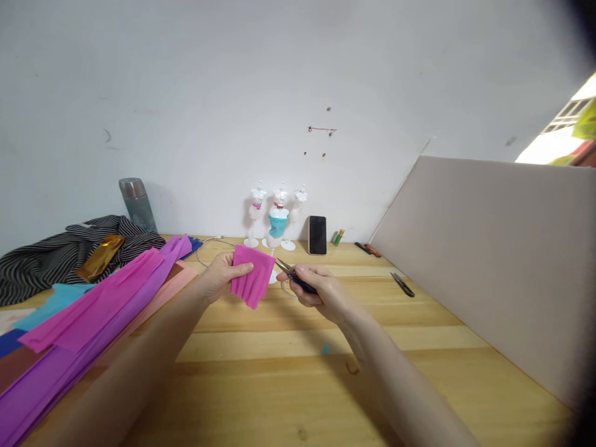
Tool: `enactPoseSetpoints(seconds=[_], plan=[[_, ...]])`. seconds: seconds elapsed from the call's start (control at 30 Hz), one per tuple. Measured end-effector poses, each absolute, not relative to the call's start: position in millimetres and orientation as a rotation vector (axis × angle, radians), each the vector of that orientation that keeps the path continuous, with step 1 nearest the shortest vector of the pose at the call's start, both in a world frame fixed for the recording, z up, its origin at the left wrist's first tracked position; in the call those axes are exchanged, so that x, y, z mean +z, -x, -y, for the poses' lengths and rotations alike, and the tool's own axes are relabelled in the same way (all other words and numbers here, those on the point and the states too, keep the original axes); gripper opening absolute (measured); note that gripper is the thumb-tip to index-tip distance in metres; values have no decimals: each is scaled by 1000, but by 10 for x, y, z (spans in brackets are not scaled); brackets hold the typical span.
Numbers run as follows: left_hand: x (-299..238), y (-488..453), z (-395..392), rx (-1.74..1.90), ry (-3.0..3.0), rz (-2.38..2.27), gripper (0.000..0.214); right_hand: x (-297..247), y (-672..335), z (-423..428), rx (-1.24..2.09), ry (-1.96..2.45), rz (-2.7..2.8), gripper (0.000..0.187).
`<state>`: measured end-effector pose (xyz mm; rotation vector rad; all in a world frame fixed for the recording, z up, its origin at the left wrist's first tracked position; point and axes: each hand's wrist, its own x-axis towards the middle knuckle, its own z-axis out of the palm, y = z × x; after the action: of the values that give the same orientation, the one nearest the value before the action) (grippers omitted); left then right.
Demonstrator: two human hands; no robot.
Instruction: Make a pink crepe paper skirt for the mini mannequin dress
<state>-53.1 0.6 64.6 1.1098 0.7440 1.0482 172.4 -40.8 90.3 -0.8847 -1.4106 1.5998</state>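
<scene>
My left hand (222,275) grips a small folded piece of pink crepe paper (254,276), holding it above the wooden table (298,366). My right hand (313,290) is closed on a pair of scissors (291,274) with dark blue handles. The blades point left and meet the right edge of the pink paper. Both forearms reach in from the bottom of the view.
Long folded sheets of pink, purple, peach and blue paper (88,310) lie on the left. Behind them are striped cloth (56,251) and a grey flask (137,203). Three small mannequin figures (278,217), a phone (317,235), a lighter and small snips (403,284) stand near the wall. A grey board (503,261) borders the right.
</scene>
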Motion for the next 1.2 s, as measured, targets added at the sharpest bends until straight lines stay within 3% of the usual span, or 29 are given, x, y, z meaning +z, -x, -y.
enactPoseSetpoints(seconds=[0.43, 1.2], plan=[[661, 534, -31, 1102, -1427, -934, 40, 908, -1733, 401, 1583, 921, 1441, 45], [596, 567, -57, 1108, -1612, -935, 26, 901, -1707, 411, 1519, 940, 1597, 52]])
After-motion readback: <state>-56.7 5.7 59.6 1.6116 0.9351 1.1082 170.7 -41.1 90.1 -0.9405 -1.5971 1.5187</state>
